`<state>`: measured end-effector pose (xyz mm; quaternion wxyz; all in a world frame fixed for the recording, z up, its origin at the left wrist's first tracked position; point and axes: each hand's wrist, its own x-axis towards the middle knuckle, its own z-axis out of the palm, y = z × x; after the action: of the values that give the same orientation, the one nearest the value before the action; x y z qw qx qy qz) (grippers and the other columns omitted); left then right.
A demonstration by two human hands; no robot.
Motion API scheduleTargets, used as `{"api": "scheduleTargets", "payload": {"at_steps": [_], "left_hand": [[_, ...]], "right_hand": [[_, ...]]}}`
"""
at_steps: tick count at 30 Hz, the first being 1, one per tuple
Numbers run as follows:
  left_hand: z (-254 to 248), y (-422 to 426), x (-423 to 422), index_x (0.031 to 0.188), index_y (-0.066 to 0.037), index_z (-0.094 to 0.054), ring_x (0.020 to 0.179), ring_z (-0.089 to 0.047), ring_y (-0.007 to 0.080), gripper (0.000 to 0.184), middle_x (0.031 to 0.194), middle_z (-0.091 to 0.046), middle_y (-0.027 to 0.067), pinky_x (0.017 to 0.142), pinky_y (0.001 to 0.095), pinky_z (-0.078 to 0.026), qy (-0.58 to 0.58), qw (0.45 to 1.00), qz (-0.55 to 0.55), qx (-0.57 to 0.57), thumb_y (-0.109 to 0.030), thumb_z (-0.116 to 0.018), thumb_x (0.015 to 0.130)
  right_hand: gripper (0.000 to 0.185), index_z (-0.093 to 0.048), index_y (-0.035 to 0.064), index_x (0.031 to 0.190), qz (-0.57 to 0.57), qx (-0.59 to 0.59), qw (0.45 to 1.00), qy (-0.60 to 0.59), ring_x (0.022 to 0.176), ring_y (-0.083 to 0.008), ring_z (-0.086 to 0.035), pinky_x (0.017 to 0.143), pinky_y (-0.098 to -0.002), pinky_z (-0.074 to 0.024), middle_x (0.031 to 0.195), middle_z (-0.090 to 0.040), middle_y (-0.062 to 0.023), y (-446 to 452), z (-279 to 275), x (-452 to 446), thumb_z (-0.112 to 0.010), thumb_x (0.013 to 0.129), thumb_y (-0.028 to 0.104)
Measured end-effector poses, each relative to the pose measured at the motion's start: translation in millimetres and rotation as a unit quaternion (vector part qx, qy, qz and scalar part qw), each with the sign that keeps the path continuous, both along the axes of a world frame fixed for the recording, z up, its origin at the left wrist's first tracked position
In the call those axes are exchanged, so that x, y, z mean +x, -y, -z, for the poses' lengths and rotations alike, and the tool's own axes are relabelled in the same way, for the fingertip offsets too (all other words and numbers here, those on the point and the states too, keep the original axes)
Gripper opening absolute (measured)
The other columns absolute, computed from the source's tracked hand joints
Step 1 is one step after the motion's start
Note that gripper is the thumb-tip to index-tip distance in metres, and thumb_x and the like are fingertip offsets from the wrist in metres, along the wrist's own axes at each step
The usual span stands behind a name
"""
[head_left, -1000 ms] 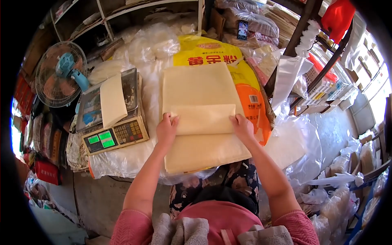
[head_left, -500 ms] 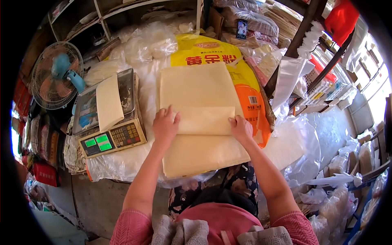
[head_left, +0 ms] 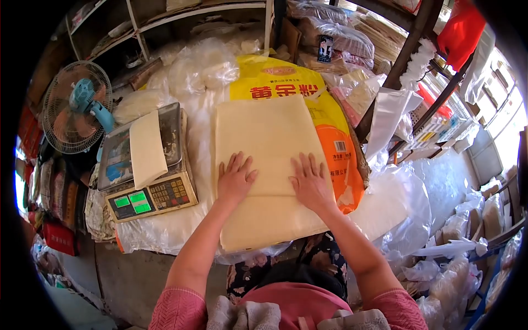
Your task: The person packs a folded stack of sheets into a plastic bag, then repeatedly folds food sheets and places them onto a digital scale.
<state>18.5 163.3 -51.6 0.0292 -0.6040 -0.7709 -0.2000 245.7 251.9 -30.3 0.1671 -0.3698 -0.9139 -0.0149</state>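
A stack of thin cream-coloured sheets point(head_left: 269, 129) lies in front of me; whether they are paper or something else I cannot tell. My left hand point(head_left: 235, 179) rests flat on its left side, fingers spread and palm down. Opposite it, my right hand point(head_left: 311, 181) presses flat near the right edge, fingers also apart. A straight edge or fold line crosses the stack at about wrist level. To the left, one narrow cream piece point(head_left: 147, 151) lies on the pan of a digital scale point(head_left: 151, 195) with green displays.
Under the stack are clear plastic and a yellow-orange printed bag point(head_left: 335, 135). A fan point(head_left: 77, 107) stands at the left. Behind are a shelf point(head_left: 181, 11), bundled plastic bags point(head_left: 212, 60) and a phone point(head_left: 325, 48). Wrapped packs point(head_left: 451, 283) lie at the lower right.
Half a second ago both hands gripped a folded strip of the top sheet at its sides. Now they have released that grip and lie flat, the right hand further inward; the raised strip no longer stands out.
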Motion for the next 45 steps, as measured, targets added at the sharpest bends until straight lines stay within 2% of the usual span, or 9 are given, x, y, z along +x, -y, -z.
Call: {"api": "scheduleTargets", "payload": {"at_steps": [10,13,14,16,19,22,24,32,45], "left_hand": [[-46,20,26,0.135,-0.015,-0.048,0.118,-0.049,0.0304,0.053,0.127,-0.051,0.015,0.101,0.0559,-0.033,-0.073,0.988,-0.054,-0.128,-0.044,-0.051,0.091],[-26,41,39,0.133,-0.013,-0.049,0.089,-0.056,0.0309,0.054,0.098,-0.058,0.0155,0.083,0.0448,-0.045,-0.007,0.994,-0.005,-0.107,-0.044,-0.055,0.089],[-32,49,47,0.134,-0.01,-0.048,0.093,-0.058,0.0296,0.054,0.102,-0.06,0.0153,0.086,0.0427,-0.045,0.051,0.991,0.019,-0.122,-0.039,-0.056,0.089],[-49,63,68,0.135,-0.004,-0.045,0.101,-0.06,0.027,0.055,0.109,-0.062,0.0149,0.092,0.0384,-0.046,0.166,0.973,0.057,-0.147,-0.029,-0.059,0.089],[-38,81,65,0.14,0.0,-0.038,0.117,-0.054,0.0212,0.064,0.132,-0.053,0.0139,0.097,0.0327,-0.043,0.716,0.687,0.076,0.094,-0.005,-0.063,0.082],[-78,106,38,0.145,0.001,-0.029,0.126,-0.046,0.0164,0.077,0.146,-0.04,0.0113,0.1,0.0285,-0.04,0.712,0.659,0.057,0.235,0.011,-0.061,0.076],[-101,113,-9,0.147,0.0,-0.025,0.126,-0.046,0.017,0.08,0.147,-0.037,0.0104,0.1,0.0277,-0.041,0.528,0.778,0.028,0.339,0.01,-0.06,0.076],[-129,138,-232,0.143,0.0,-0.035,0.111,-0.056,0.0184,0.074,0.132,-0.053,0.0126,0.093,0.0278,-0.045,0.535,0.796,-0.124,0.253,0.01,-0.06,0.074],[-123,141,-217,0.14,0.005,-0.037,0.108,-0.058,0.0197,0.072,0.13,-0.055,0.0148,0.091,0.0271,-0.044,0.512,0.79,-0.213,0.262,0.007,-0.062,0.073]], "right_hand": [[0.056,-0.044,0.004,0.134,0.11,-0.125,0.963,-0.211,0.122,-0.0411,-0.044,0.099,-0.0519,-0.038,0.126,-0.055,-0.0187,4,-22,25,-0.06,0.088,0.03],[0.049,-0.047,-0.0012,0.126,0.157,-0.441,0.807,-0.36,0.086,-0.0249,-0.063,0.073,-0.0358,-0.0502,0.092,-0.067,-0.0133,39,-29,27,-0.065,0.087,0.023],[0.047,-0.048,-0.002,0.124,0.145,-0.554,0.714,-0.402,0.08,-0.0206,-0.064,0.068,-0.0326,-0.0508,0.089,-0.067,-0.0119,47,-26,28,-0.065,0.087,0.021],[0.048,-0.046,-0.0036,0.128,0.097,-0.586,0.694,-0.407,0.08,-0.017,-0.065,0.067,-0.0284,-0.0513,0.091,-0.067,-0.0094,47,-3,25,-0.063,0.089,0.019],[0.051,-0.041,-0.0041,0.134,0.008,-0.607,0.684,-0.405,0.075,-0.0133,-0.062,0.065,-0.0262,-0.0525,0.09,-0.066,-0.0075,54,-15,-2,-0.061,0.091,0.015],[0.055,-0.034,-0.004,0.139,-0.062,-0.61,0.685,-0.394,0.079,-0.0156,-0.065,0.07,-0.0276,-0.0542,0.096,-0.066,-0.0104,74,-65,-26,-0.057,0.093,0.013],[0.055,-0.031,-0.0044,0.141,-0.092,-0.605,0.7,-0.368,0.083,-0.0182,-0.067,0.074,-0.0283,-0.055,0.102,-0.066,-0.013,78,-89,-31,-0.055,0.095,0.013],[0.044,-0.04,-0.0088,0.133,-0.073,-0.632,0.725,-0.265,0.084,-0.0228,-0.069,0.075,-0.0286,-0.0559,0.106,-0.065,-0.0173,78,-53,1,-0.052,0.095,0.01],[0.032,-0.051,-0.0059,0.124,-0.038,-0.628,0.733,-0.258,0.082,-0.0206,-0.069,0.073,-0.0266,-0.055,0.101,-0.067,-0.0148,69,-40,37,-0.052,0.094,0.008]]}}
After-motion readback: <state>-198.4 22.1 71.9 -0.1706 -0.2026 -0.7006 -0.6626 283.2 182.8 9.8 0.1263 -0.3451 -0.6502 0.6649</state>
